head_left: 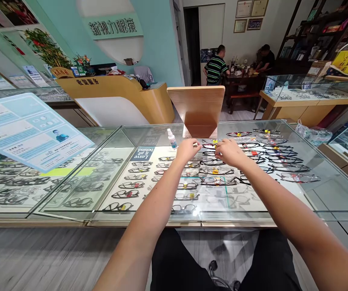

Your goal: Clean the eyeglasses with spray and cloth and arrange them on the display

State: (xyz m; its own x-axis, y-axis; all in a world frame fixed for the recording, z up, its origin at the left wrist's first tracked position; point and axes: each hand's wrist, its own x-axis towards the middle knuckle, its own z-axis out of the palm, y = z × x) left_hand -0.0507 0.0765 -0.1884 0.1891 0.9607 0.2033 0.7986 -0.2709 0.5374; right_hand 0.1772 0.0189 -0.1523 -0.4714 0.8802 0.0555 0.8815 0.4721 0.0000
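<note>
My left hand (187,150) hovers over the glass counter with its fingers curled together. A small pale piece (195,144) shows at those fingers; I cannot make out what it is. My right hand (230,152) is closed too, its fingertips bent down beside a dark-framed pair of eyeglasses (210,162). Whether either hand grips a frame is hidden by the fingers. Rows of eyeglasses, several with yellow or red tags, lie around and below both hands. A white spray bottle (172,138) stands left of my left hand. Behind the hands rises a wooden-backed tabletop stand (196,106).
The glass display counter (158,216) runs across in front of my legs. A blue-and-white printed sheet (31,129) is at the left. Beyond are a curved wooden reception desk (113,91), another display case (309,91), and two people at a dark table.
</note>
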